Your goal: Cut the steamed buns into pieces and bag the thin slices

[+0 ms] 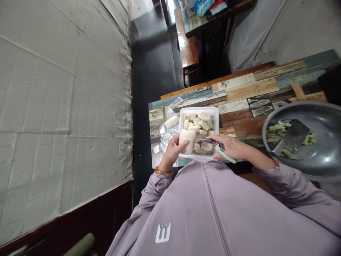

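My left hand (173, 149) is wrapped round a thick, pale peeled lotus root section (188, 140), above the left side of a white tray (216, 122). In my right hand (230, 146) is a small knife (225, 155) with a pale green handle. Its blade points left, at the right side of the lotus root; whether it cuts in is too small to tell. Cut lotus root pieces (198, 122) lie heaped in the tray below. Another pale peeled section (172, 122) rests left of the tray on crumpled clear plastic wrapping (167, 135).
On the right stands a wide steel basin (327, 142) holding green vegetable scraps (277, 131) and a cleaver (295, 134). The wood-patterned table (239, 122) ends at my body. A pale wall (66, 106) rises at left; a wooden bench (188, 53) stands beyond.
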The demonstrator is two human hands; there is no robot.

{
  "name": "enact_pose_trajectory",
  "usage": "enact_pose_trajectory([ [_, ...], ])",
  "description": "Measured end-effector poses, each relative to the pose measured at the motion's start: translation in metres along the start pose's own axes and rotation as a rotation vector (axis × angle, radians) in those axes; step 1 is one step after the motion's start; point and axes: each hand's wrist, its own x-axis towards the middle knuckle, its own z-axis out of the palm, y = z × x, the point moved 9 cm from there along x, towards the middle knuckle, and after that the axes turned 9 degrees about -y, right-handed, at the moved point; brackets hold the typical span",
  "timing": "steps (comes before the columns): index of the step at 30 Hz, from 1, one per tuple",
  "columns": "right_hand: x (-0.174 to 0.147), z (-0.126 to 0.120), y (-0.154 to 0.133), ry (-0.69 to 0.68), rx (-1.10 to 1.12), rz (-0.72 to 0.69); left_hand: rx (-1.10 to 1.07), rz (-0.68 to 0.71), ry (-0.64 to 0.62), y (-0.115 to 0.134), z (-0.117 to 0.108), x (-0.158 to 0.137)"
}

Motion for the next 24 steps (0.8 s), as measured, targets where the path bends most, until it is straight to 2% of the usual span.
enact_pose_trajectory([
  [5, 0.005, -0.001, -0.004, -0.063, 0.008, -0.037, 0.039, -0.005, -0.024, 0.007, 0.012, 0.001],
  [14, 0.01, -0.003, -0.002, -0.206, 0.015, -0.015, -0.002, -0.047, -0.07, -0.001, 0.027, 0.003],
  [24, 0.013, 0.0, 0.004, -0.142, 0.104, -0.035, -0.009, -0.092, -0.079, -0.008, 0.028, 0.004],
])
